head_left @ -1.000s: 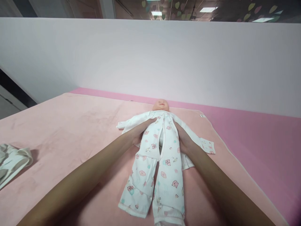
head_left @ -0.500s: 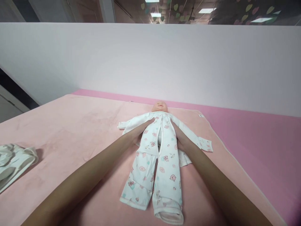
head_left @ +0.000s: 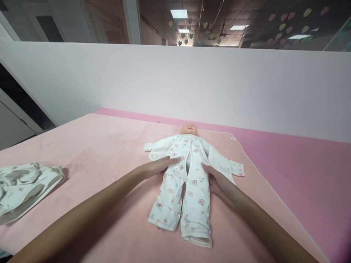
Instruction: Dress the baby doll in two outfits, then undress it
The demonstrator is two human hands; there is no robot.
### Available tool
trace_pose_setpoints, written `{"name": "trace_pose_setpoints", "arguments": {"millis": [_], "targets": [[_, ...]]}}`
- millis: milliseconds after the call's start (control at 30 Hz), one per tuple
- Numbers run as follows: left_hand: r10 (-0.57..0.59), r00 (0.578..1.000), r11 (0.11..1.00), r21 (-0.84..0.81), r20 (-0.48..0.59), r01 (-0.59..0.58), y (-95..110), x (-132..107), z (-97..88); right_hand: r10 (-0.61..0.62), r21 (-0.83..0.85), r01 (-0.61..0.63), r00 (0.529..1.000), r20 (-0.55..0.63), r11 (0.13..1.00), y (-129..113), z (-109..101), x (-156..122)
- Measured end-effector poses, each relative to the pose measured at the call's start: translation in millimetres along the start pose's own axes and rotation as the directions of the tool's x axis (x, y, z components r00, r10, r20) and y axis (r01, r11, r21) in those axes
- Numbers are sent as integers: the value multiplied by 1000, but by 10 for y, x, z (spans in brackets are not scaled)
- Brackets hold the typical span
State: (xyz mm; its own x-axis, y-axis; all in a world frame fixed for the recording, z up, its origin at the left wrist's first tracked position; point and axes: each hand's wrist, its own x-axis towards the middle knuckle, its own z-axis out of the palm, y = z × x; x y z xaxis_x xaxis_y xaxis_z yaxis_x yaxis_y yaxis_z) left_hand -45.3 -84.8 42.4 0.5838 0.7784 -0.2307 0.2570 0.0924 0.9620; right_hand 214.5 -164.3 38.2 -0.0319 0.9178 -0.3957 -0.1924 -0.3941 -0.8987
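Note:
A baby doll [head_left: 188,129] lies on its back on a pink blanket [head_left: 109,153], head pointing away from me. It wears a white printed top [head_left: 181,146], and white printed trousers [head_left: 189,190] cover its body and legs. My left hand [head_left: 156,167] lies flat against the left side of the trousers at the doll's waist, fingers stretched out. My right hand [head_left: 215,179] rests against the right side of the trousers, fingers extended along the fabric. Neither hand grips anything that I can see.
A crumpled white printed garment [head_left: 24,188] lies at the left on the blanket. A brighter pink sheet [head_left: 296,164] covers the surface to the right. A white partition wall [head_left: 192,84] stands right behind the doll's head.
Both hands have slid down from the doll's chest to its waist. The view has tilted up and pulled back, so the doll looks smaller.

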Motion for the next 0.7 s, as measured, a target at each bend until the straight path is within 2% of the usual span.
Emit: {"name": "trace_pose_setpoints", "arguments": {"millis": [100, 200, 267, 367, 467, 567, 700], "targets": [[-52, 993, 992, -109, 109, 64, -81, -307, 66, 89, -65, -84, 993, 72, 994, 182, -69, -294], [-39, 989, 994, -97, 142, 53, -142, -545, 144, 47, -203, -2, 975, 215, 979, 315, -88, -571], [-4, 988, 997, -71, 158, 15, -167, -681, 192, 25, -303, 58, 964, 265, 951, 379, -68, -744], [21, 988, 1000, -6, 152, -20, -221, -880, 248, 46, -472, 71, 971, 233, 879, 473, -41, -954], [-21, 993, 996, 84, 119, 11, -330, -1086, 279, 9, -609, 93, 987, 162, 788, 578, -83, -1090], [-67, 996, 986, 158, 56, 58, -470, -1284, 283, -51, -661, 120, 991, 123, 741, 666, -192, -1175], [-88, 996, 955, 284, -18, 90, -621, -1491, 259, -50, -695, 112, 993, 109, 710, 725, -314, -1284]]}}
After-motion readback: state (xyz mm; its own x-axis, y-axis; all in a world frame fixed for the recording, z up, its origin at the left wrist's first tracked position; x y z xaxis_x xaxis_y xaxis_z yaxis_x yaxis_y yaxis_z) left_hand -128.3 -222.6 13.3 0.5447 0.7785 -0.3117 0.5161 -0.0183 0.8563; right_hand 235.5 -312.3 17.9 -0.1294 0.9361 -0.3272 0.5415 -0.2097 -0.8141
